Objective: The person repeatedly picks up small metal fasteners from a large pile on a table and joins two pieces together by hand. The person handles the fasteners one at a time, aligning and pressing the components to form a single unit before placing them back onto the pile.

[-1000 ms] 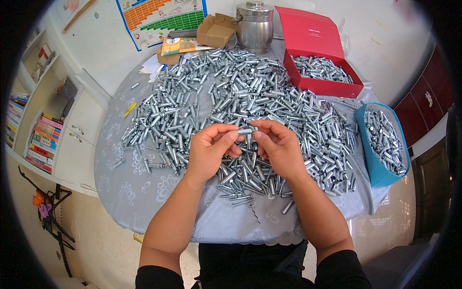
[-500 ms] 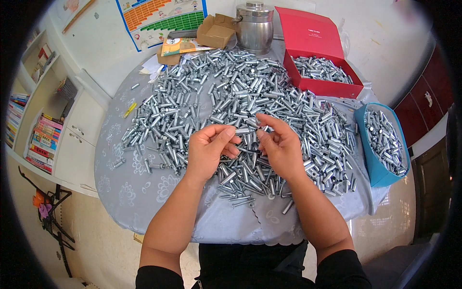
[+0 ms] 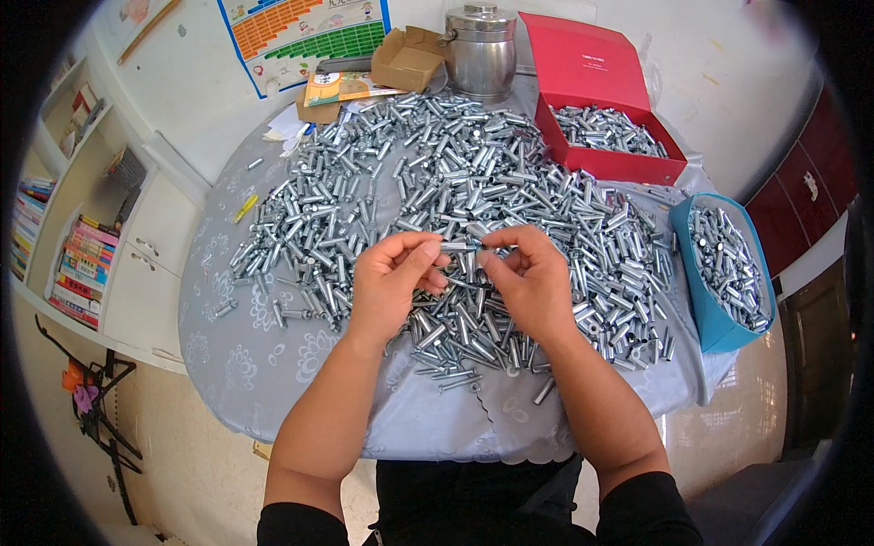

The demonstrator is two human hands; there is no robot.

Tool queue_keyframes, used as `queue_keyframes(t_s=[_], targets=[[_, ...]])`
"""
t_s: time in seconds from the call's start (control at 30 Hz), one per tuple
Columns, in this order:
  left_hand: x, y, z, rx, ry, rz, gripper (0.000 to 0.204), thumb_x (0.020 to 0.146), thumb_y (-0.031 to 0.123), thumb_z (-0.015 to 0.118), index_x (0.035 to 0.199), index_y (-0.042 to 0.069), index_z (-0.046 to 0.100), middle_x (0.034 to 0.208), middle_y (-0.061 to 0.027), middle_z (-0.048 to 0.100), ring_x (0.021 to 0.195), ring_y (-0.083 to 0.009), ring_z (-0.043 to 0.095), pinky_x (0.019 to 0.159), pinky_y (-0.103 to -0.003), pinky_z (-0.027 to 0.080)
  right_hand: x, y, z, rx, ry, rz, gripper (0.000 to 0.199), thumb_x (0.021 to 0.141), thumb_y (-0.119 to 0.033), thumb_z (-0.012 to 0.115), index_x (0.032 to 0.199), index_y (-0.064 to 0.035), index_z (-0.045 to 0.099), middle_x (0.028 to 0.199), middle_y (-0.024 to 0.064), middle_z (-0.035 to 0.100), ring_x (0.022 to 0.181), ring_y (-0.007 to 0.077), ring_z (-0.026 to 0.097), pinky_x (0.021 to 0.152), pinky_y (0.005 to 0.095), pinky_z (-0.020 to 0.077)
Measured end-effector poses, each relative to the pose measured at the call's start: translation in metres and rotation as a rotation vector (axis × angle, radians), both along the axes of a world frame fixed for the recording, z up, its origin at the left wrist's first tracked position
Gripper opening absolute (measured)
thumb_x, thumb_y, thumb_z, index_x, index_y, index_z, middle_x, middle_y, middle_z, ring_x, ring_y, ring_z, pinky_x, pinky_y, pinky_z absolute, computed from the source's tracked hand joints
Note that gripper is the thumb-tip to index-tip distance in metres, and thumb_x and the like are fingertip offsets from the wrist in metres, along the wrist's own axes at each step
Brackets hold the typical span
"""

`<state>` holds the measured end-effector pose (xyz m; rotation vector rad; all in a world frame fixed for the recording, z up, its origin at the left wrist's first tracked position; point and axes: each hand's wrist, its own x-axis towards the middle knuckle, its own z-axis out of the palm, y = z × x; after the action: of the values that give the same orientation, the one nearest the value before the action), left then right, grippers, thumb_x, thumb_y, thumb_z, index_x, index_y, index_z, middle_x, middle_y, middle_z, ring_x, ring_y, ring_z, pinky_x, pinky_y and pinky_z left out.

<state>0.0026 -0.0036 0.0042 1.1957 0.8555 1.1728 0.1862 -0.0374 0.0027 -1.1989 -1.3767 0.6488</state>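
A shiny metal sleeve anchor point(image 3: 458, 247) lies roughly level between my two hands, above the pile. My left hand point(image 3: 391, 280) pinches its left end between thumb and forefinger, with the other fingers curled below. At its right end, the thumb and forefinger of my right hand point(image 3: 531, 280) are closed together; the exact contact is too small to make out. Around and beneath both hands spreads a large heap of similar silvery metal anchors and sleeves point(image 3: 492, 173), some with bolts in them.
The heap covers a table with a grey patterned cloth point(image 3: 214, 364). At the back right stands an open red box point(image 3: 624, 166), and at the right edge a teal box point(image 3: 719, 335), both holding metal pieces. Behind are a steel pot point(image 3: 482, 56) and a cardboard box point(image 3: 401, 73). A yellow tool point(image 3: 245, 208) lies left.
My right forefinger has come down from a raised position and closed toward the thumb at the anchor's right end. My left hand has barely moved.
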Motion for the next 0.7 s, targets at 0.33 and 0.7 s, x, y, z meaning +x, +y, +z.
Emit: queue_keyframes(t_s=[0.33, 0.7], targets=[[0.003, 0.000, -0.005, 0.034, 0.007, -0.117, 0.018, 0.092, 0.008, 0.060, 0.107, -0.002, 0.062, 0.090, -0.0104, 0.069, 0.066, -0.0133, 0.065, 0.061, -0.027, 0.056, 0.001, -0.002, -0.001, -0.074, -0.009, 0.095, 0.026, 0.082, -0.006, 0.071, 0.108, -0.0036, 0.067, 0.084, 0.0025, 0.062, 0.057, 0.0059, 0.052, 0.052, 0.0204, 0.0413], [-0.001, 0.005, -0.006, 0.053, -0.069, 0.001, 0.011, 0.090, 0.006, 0.061, 0.100, 0.001, 0.061, 0.089, -0.0116, 0.069, 0.065, -0.0134, 0.064, 0.058, -0.027, 0.056, 0.012, 0.010, 0.003, -0.099, 0.568, -0.115, 0.026, 0.090, -0.010, 0.063, 0.111, 0.0035, 0.058, 0.080, 0.0055, 0.065, 0.054, 0.0072, 0.056, 0.046, 0.0195, 0.0420]])
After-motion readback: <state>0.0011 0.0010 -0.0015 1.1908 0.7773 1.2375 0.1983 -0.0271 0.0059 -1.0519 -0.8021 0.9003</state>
